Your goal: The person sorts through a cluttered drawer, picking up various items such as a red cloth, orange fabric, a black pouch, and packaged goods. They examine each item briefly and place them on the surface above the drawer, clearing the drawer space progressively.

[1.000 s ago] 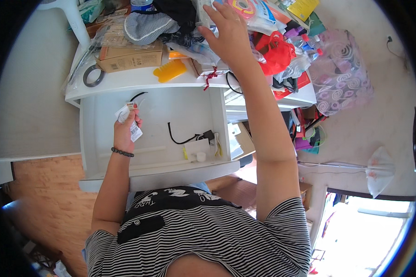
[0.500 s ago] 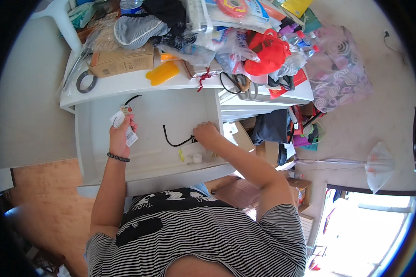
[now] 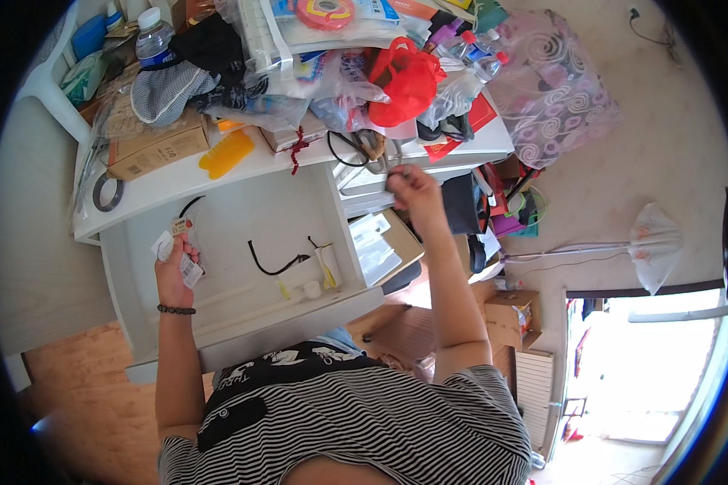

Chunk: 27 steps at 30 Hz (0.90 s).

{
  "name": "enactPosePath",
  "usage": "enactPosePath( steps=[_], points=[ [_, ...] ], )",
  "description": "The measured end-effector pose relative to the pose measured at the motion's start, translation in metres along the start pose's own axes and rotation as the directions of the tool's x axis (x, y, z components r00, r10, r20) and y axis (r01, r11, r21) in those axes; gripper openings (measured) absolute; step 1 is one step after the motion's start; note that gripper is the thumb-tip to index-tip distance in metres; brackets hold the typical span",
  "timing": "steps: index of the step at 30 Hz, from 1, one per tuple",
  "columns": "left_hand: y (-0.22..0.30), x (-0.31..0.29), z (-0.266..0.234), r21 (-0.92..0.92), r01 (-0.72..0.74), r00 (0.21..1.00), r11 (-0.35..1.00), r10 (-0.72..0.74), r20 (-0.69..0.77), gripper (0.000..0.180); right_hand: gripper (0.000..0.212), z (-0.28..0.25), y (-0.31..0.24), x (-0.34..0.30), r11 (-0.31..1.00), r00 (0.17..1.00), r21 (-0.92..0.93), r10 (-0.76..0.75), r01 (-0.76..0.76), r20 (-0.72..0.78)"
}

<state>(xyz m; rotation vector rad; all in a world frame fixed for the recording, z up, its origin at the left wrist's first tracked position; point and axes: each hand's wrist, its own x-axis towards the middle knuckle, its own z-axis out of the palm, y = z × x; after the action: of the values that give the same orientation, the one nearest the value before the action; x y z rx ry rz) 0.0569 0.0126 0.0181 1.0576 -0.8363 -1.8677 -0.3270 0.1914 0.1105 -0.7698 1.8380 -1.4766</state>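
Observation:
In my left hand (image 3: 172, 271) is a small bunch of white paper tags (image 3: 191, 272), held upright over the left side of a pulled-out white drawer (image 3: 307, 321). A thin black cord (image 3: 192, 206) lies behind that hand. My right hand (image 3: 419, 196) is raised past the drawer's right side, its fingertips pinched around something small and dark that I cannot make out. Just behind it, grey looped handles (image 3: 394, 152) and a black loop (image 3: 344, 153) rest on the cabinet edge. Inside the drawer lie a curved black strap (image 3: 271, 269), a white round piece (image 3: 311, 288) and a yellow strip (image 3: 329, 278).
The cabinet top is crowded: a cardboard box (image 3: 158, 148), a roll of dark tape (image 3: 107, 192), a yellow scraper-like piece (image 3: 226, 153), a red bag (image 3: 404, 83) and several plastic bottles (image 3: 489, 66). Right of the drawer stands an open carton (image 3: 402, 242).
My right hand has left the drawer's right side and moved up and right to the cabinet edge. My left hand keeps hold of the tags. The view has shifted to the right.

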Motion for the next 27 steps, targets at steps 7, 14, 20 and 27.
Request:
enactPosePath(
  steps=[7,14,20,27],
  points=[
    [-0.001,0.003,0.0,0.014,-0.007,1.0,1.0,0.007,0.001,0.016,0.031,-0.082,0.041,0.055,0.91,0.944,-0.41,-0.19,0.066,-0.271],
    [0.002,0.003,-0.006,0.022,-0.027,0.999,0.999,0.028,-0.034,0.015,0.02,-0.053,0.034,0.1,0.894,0.894,-0.435,-0.28,0.109,-0.35],
    [0.003,0.004,-0.003,0.017,-0.019,0.997,1.0,0.02,-0.08,0.016,0.039,-0.048,0.053,0.1,0.958,0.889,-0.154,-0.284,0.243,-0.36],
    [0.001,0.003,-0.001,0.036,-0.006,0.998,0.999,0.008,-0.06,0.015,0.037,-0.044,0.064,0.069,0.933,0.888,-0.165,-0.357,0.321,-0.289]
  ],
)
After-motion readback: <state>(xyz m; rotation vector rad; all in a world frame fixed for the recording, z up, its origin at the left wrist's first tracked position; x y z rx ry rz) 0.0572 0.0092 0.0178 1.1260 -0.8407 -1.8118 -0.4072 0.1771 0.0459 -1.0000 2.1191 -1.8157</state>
